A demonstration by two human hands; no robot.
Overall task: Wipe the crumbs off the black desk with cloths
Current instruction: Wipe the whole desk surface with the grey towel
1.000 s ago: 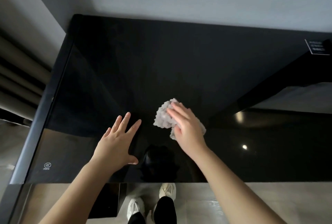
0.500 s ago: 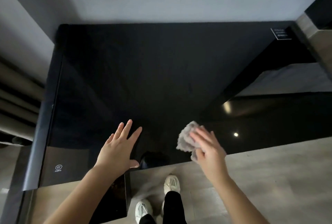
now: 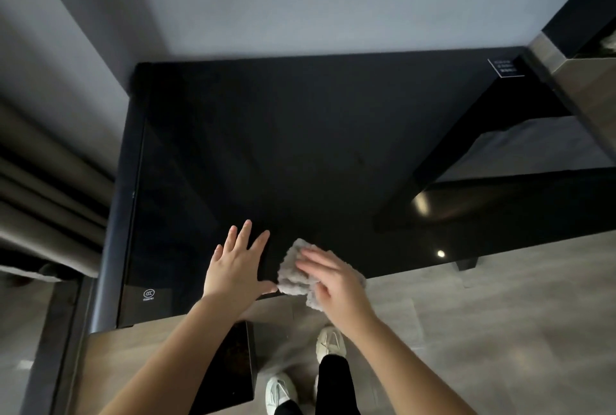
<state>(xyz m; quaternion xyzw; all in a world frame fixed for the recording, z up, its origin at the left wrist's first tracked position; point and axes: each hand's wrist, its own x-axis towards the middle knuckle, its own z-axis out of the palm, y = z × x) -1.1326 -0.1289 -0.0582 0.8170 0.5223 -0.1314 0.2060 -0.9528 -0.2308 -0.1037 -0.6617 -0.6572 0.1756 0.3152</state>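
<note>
Shoes [image 3: 330, 341] on the grey floor [image 3: 500, 314] nearest. Right hand [image 3: 336, 284] presses the grey cloth [image 3: 293, 268] at the table [image 3: 300, 148] near edge, fingers [image 3: 311, 256] straight over it, cloth partly overhanging. Left hand [image 3: 235, 268] lies flat just beside the cloth, fingers spread wide. White-outlined label [image 3: 505, 67] at the far right corner.

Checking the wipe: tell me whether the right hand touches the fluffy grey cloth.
Touching. Head view: right hand presses flat on the fluffy grey cloth.
</note>
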